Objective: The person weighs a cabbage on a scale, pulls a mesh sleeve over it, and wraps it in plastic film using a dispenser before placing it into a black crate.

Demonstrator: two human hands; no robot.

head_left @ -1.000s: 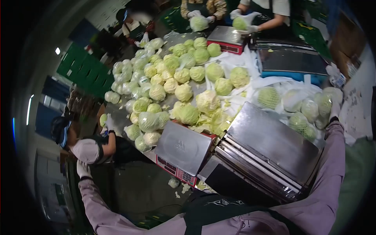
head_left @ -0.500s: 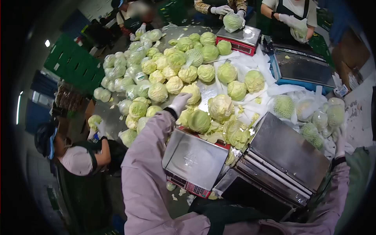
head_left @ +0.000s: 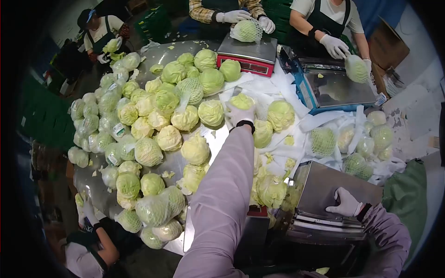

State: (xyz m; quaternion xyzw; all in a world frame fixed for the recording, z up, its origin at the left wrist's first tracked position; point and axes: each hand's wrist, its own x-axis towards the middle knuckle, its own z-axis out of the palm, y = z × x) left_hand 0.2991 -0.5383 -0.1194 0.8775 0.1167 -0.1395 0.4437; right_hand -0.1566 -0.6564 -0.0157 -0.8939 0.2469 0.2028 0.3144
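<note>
My left hand (head_left: pixel 241 113), in a white glove, reaches far across the table with its fingers curved around the near side of a pale green cabbage (head_left: pixel 242 100). Part of that cabbage is hidden behind the glove. Two more bare cabbages, one a rounder green head (head_left: pixel 280 115), sit just right of it on white foam netting. My right hand (head_left: pixel 345 203), also gloved, is over the flat metal top (head_left: pixel 320 187) of a machine at the near right. Its thumb and fingers are apart and hold nothing. My left sleeve hides much of the near scale.
Bare and wrapped cabbages (head_left: pixel 148 151) crowd the table's left half. Netted cabbages (head_left: pixel 323 141) lie at the right. A red scale (head_left: pixel 248 48) and a blue-edged machine (head_left: pixel 338 85) stand opposite, where co-workers' gloved hands (head_left: pixel 334 46) handle netted cabbages. Another person works at lower left.
My left hand has gone from a cabbage nearer the middle to one farther forward and right. My right hand has left the netted cabbages for the metal top. The view has shifted.
</note>
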